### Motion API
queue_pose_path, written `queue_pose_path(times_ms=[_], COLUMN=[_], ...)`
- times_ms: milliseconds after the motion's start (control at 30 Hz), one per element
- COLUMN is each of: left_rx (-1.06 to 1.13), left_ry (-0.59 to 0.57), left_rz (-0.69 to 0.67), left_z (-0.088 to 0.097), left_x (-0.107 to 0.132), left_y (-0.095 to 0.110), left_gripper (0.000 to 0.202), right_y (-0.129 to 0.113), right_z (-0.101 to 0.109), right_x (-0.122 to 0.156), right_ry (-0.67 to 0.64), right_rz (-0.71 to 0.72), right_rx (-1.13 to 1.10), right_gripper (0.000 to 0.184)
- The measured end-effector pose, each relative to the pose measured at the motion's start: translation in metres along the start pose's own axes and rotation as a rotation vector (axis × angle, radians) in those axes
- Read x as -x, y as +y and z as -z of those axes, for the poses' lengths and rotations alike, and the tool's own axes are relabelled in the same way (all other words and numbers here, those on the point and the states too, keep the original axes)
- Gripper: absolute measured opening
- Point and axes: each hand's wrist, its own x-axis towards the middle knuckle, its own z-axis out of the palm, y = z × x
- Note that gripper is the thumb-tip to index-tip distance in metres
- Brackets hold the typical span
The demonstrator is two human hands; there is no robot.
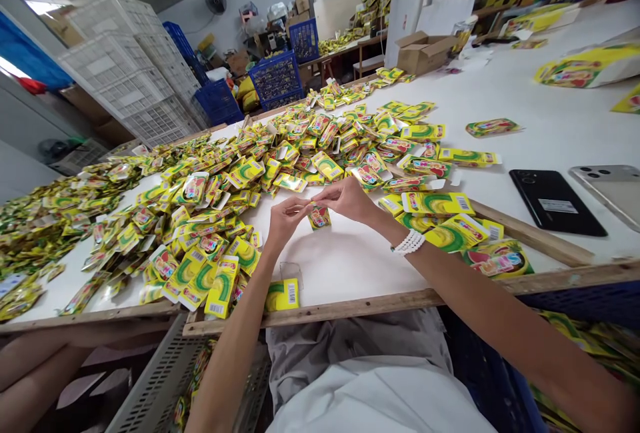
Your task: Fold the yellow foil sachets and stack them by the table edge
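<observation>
White work table [350, 266], wooden edge rail [320, 310] nearest, blue crate [480, 366] of packets below on right, grey plastic crate [160, 380] below on left. Left hand [285, 220] and right hand [345, 198] raised just above table, fingers [300, 205] closed, fingertips meeting in a pinch at top edge of small yellow-green packet [319, 217], packet hanging just below both hands. White bead bracelet [407, 243] on right wrist. Loose heap of foil packets [215, 186] to left and ahead, a few singles to right. Black smartphone [555, 201] and silver smartphone [607, 186] side by side on far right of table. Farther back, stacked white crates [130, 66], blue crates [275, 80], cardboard box [425, 52], wall fan [215, 0].
</observation>
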Motion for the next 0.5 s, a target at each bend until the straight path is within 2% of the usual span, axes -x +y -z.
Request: queue_pose_path(times_ms=[133, 233, 367, 500], left_rx=[-0.041, -0.153, -0.297, -0.289], left_ry=[0.014, -0.002, -0.046, -0.064], left_rz=[-0.074, -0.173, -0.279, -0.231], left_z=[0.004, 0.005, 0.006, 0.004], left_x=[-0.001, 0.001, 0.004, 0.004], left_y=[0.0, 0.008, 0.016, 0.017], left_gripper=[0.055, 0.048, 0.044, 0.049], right_y=[0.004, 0.001, -0.017, -0.034], right_z=[0.005, 0.008, 0.009, 0.003], right_x=[-0.002, 0.0, 0.005, 0.01], right_ry=[-0.093, -0.134, -0.153, -0.186], right_rz=[-0.045, -0.056, -0.018, 0.0], right_rx=[-0.032, 0.01, 0.301, 0.577], right_gripper=[0.01, 0.011, 0.01, 0.012])
